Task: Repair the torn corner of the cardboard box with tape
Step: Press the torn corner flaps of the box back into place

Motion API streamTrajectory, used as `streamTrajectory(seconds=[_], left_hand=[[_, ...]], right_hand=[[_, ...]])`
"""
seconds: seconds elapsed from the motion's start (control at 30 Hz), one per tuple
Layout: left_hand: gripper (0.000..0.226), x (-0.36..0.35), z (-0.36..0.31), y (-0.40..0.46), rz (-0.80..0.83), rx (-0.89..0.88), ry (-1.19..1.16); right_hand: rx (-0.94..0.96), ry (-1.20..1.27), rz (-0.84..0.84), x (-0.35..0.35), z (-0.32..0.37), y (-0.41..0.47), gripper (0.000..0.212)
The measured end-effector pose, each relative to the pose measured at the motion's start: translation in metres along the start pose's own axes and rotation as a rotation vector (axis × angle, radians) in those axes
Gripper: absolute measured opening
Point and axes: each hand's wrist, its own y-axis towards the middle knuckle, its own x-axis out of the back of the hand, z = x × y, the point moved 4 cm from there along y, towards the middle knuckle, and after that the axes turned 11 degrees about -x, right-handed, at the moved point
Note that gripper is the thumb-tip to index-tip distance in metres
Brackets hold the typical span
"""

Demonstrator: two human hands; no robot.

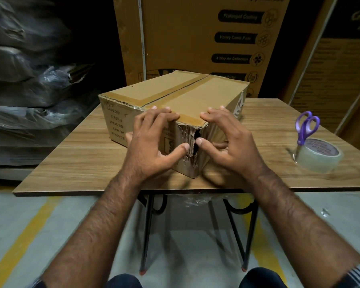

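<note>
Box [175, 94] bench centre, torn corner [192, 146] at 6 o'clock. Left hand [152, 142], right hand [227, 140] grip wide, thumbs pinching tear. We close gap flush before tape [318, 154], 3 o'clock.

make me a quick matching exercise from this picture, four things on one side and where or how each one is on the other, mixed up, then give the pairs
Things:
1. cardboard box
2. scissors
3. tape roll
4. left hand

Place or state:
A. lying flat at the table's right side
B. ragged tear down its near corner
C. purple handles, blades down in the roll's hole
D. thumb pressed just left of the tear

Pairs: 1-B, 2-C, 3-A, 4-D
</note>
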Motion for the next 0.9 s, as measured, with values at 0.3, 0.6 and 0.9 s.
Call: streamTrajectory(seconds=[0.3,0.6,0.9], left_hand=[[0.075,0.0,0.009,0.012,-0.085,-0.042,0.009],[0.077,-0.014,-0.002,0.012,-0.165,0.019,0.074],[0.077,-0.01,-0.001,0.009,-0.138,0.012,0.042]], right_hand=[[0.061,-0.01,0.024,0.011,-0.015,0.017,0.044],[0.088,0.044,-0.11,-0.001,-0.016,0.012,0.041],[-0.007,0.152,0.021,0.005,-0.017,0.01,0.045]])
